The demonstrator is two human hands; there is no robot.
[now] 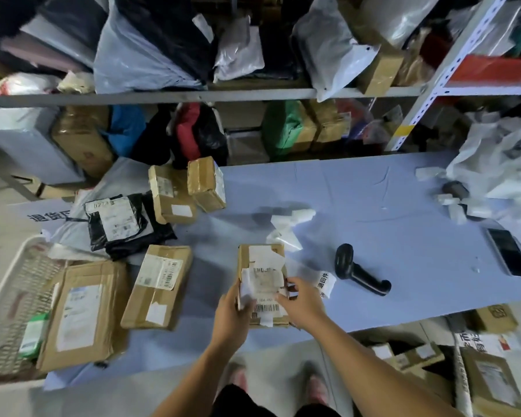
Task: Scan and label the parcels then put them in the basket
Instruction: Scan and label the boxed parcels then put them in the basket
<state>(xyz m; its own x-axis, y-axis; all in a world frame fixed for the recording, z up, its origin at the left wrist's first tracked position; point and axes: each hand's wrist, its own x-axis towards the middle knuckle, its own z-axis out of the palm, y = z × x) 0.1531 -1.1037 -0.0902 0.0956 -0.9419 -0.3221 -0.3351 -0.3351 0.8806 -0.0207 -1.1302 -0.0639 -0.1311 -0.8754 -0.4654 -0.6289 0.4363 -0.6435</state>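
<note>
**Parcel in both hands, scanner idle on the desk**

From my remote seat, the head camera looks down at a small cardboard parcel lying on the blue-covered desk, patched with overlapping white slips and a barcode near its close end. The left hand grips the parcel's left edge with curled fingers. The right hand pinches at its right edge, though blur keeps me from reading the exact finger hold.

Just beside the right hand sits a printed label strip; I cannot tell whether it rests on the desk or hangs from the fingers. The black handheld scanner lies a little further right, touched by neither hand.

I judge this to be the labelling step for this parcel, with the drop-off not yet done. The white basket waits at the far left, a large flat parcel leaning over its rim, and a long cardboard parcel lies between it and the hands.

Next, I would want the strip pressed flat clear of the barcode, then the parcel carried left over its neighbours to the basket.
</note>
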